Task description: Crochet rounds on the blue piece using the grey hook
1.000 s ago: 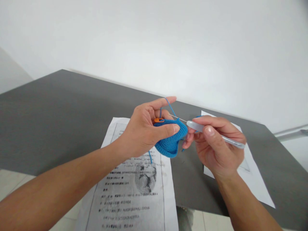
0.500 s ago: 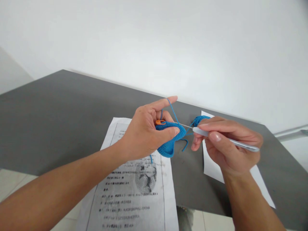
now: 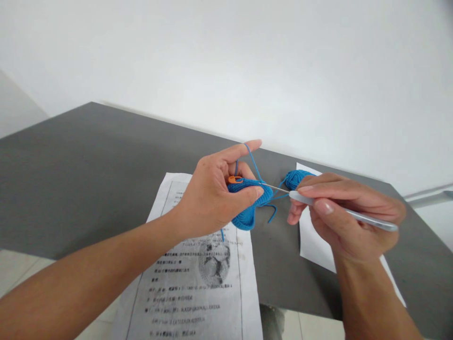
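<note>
My left hand (image 3: 219, 193) pinches a blue crochet piece (image 3: 244, 216) between thumb and fingers. Its index finger stretches out with blue yarn (image 3: 253, 159) looped over it, running down to the piece's upper edge. An orange stitch marker (image 3: 235, 180) is clipped on that edge beside the fingers. My right hand (image 3: 348, 212) grips a crochet hook (image 3: 304, 198) by its pale grey handle, pen-like. The hook's thin metal shaft points left and meets the edge of the work; its very tip is too small to make out. A loose yarn end (image 3: 272, 215) dangles right of the piece.
A printed sheet (image 3: 191, 302) with text and a picture lies under my left hand on the dark grey table (image 3: 123, 156). Behind my right hand, a blue yarn ball (image 3: 296, 179) rests on a white sheet (image 3: 314, 241). A white wall (image 3: 226, 71) rises behind the table.
My right hand has drawn the crochet hook a little to the right and down, so more of its shaft shows outside the work. My left hand is almost still.
</note>
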`<act>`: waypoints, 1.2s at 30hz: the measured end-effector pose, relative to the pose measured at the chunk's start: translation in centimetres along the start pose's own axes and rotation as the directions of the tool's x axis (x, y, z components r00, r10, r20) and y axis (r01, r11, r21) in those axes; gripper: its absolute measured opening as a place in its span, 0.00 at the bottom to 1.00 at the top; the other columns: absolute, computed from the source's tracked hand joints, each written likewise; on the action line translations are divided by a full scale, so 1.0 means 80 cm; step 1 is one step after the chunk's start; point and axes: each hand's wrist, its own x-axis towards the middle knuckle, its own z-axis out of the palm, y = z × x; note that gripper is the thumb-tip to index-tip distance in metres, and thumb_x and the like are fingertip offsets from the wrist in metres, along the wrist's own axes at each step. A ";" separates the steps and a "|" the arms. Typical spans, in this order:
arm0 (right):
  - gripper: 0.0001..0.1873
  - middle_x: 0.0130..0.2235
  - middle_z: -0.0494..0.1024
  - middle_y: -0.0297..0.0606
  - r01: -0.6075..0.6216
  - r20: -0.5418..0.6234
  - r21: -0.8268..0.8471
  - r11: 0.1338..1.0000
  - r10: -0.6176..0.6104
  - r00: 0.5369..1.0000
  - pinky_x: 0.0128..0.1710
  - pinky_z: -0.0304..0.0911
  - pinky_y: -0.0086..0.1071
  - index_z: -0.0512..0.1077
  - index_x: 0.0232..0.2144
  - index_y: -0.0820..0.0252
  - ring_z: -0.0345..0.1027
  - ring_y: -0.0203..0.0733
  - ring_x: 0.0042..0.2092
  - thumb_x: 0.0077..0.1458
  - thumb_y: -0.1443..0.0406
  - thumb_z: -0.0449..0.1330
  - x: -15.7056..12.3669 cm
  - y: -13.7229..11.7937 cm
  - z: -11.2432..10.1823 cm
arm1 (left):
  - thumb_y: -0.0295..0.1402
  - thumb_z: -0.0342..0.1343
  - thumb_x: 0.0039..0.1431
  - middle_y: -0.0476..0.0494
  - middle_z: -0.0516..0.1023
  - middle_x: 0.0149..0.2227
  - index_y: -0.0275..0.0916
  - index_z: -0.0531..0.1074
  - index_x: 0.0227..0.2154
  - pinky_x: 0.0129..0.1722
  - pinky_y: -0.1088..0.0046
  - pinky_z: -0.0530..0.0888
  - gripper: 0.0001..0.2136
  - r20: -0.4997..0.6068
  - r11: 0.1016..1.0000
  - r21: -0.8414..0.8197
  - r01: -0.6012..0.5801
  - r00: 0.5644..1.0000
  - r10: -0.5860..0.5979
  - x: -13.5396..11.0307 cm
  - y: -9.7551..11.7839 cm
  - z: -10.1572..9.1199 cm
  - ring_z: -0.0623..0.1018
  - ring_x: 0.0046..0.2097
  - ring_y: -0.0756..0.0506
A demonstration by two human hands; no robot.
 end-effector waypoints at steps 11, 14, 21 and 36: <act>0.19 0.34 0.86 0.38 0.040 0.016 -0.264 0.964 -0.037 0.999 0.25 0.74 0.44 0.85 0.52 0.43 0.79 0.46 0.29 0.63 0.70 0.66 -0.007 -0.012 0.004 | 0.25 0.65 0.58 0.52 0.77 0.29 0.40 0.73 0.68 0.26 0.75 0.69 0.33 -0.064 0.972 0.194 -0.129 0.988 0.144 -0.003 -0.014 0.001 0.69 0.26 0.51; 0.21 0.34 0.86 0.37 0.085 0.035 -0.323 0.943 -0.078 0.996 0.27 0.75 0.45 0.84 0.53 0.42 0.79 0.47 0.31 0.62 0.71 0.66 -0.005 -0.015 0.007 | 0.25 0.64 0.60 0.51 0.77 0.29 0.40 0.72 0.68 0.26 0.75 0.69 0.32 -0.065 0.953 0.250 -0.169 0.980 0.190 -0.003 -0.018 0.002 0.68 0.26 0.51; 0.24 0.37 0.87 0.39 0.339 0.134 -0.501 0.796 -0.316 0.939 0.29 0.79 0.39 0.83 0.52 0.55 0.82 0.45 0.33 0.55 0.78 0.68 -0.003 -0.012 0.019 | 0.24 0.61 0.60 0.52 0.77 0.29 0.40 0.74 0.66 0.26 0.75 0.68 0.30 -0.139 0.853 0.409 -0.323 0.902 0.409 0.000 -0.038 0.005 0.67 0.25 0.52; 0.16 0.37 0.86 0.44 0.429 0.224 -0.675 0.600 -0.387 0.895 0.34 0.80 0.37 0.79 0.48 0.63 0.81 0.44 0.34 0.59 0.78 0.68 -0.005 -0.016 0.052 | 0.23 0.61 0.59 0.52 0.80 0.28 0.36 0.76 0.63 0.32 0.71 0.73 0.28 -0.163 0.771 0.558 -0.308 0.870 0.466 -0.002 -0.030 0.007 0.71 0.25 0.51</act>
